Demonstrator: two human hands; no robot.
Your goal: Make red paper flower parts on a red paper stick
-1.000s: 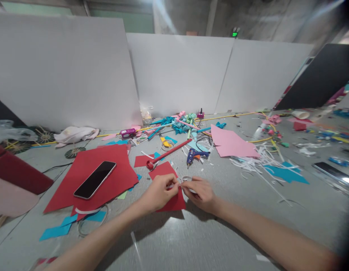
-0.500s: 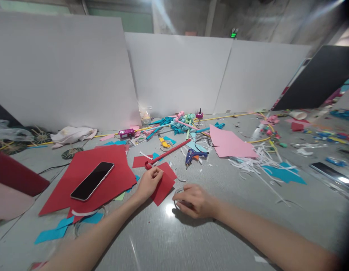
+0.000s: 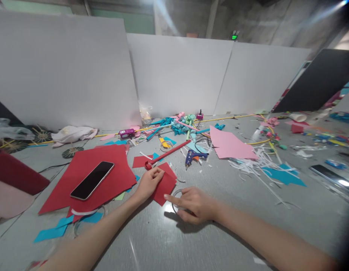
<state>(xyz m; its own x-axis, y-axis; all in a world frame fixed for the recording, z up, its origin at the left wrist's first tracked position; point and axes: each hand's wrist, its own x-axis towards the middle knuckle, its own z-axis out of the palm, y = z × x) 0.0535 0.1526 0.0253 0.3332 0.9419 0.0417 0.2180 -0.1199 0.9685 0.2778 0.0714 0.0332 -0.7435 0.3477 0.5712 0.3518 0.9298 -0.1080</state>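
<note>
My left hand point(image 3: 152, 182) is closed, its thumb and fingers pinching the red paper piece point(image 3: 166, 186) near its upper left edge. That piece lies by the table top, partly under my fingers. My right hand point(image 3: 195, 205) is to the right of it, index finger stretched out to the lower right edge of the red paper. Around the curled fingers shows a thin clear ring point(image 3: 173, 207), which looks like a roll of tape; its far side is hidden by the hand. Just beyond my left hand lies a rolled red paper stick point(image 3: 171, 151) with a curled end.
Large red sheets point(image 3: 115, 162) bear a phone point(image 3: 92, 180) at left. A blue glue gun point(image 3: 194, 157) lies ahead, beside a pink sheet point(image 3: 231, 145). White paper strips point(image 3: 256, 165) and another phone point(image 3: 332, 177) are at right. White panels point(image 3: 180, 75) stand behind.
My right index finger has straightened and reached left to the edge of the red paper. My left hand still pinches the paper and has barely moved.
</note>
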